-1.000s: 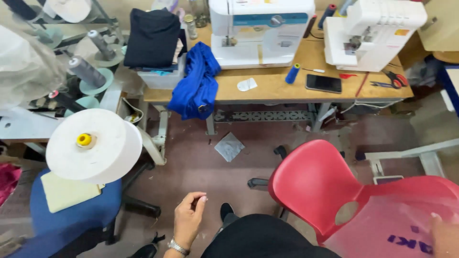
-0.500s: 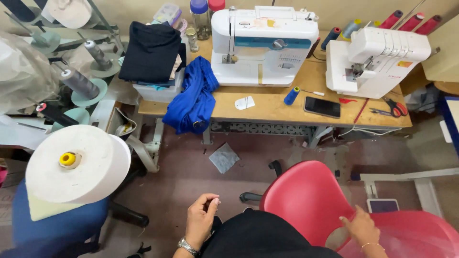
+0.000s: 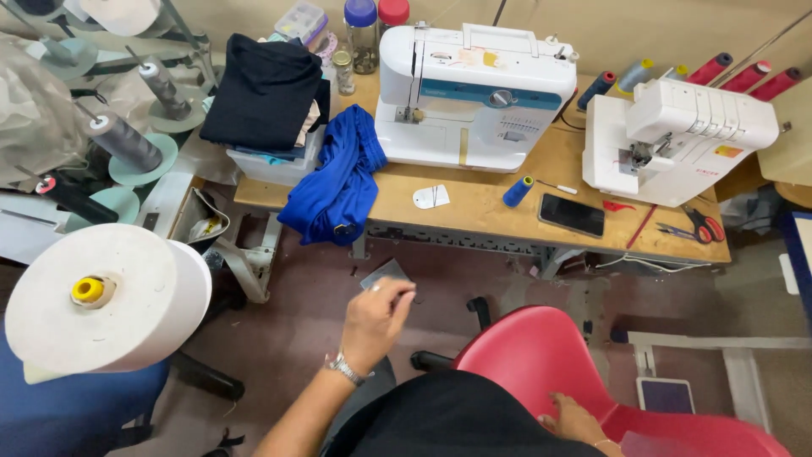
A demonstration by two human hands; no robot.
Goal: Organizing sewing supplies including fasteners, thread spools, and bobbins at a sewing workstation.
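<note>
A large white roll (image 3: 106, 296) with a yellow core stands well to the left of the left hand (image 3: 379, 320). That hand is raised over the floor, its fingers (image 3: 396, 292) curled loosely together and holding nothing; a small grey square patch (image 3: 382, 272) lies on the floor just beyond them. Farther beyond, blue cloth (image 3: 337, 182) hangs off the wooden table (image 3: 482, 211). To the right, the right hand (image 3: 577, 421) rests on the red chair (image 3: 541, 355), fingers spread flat against it.
</note>
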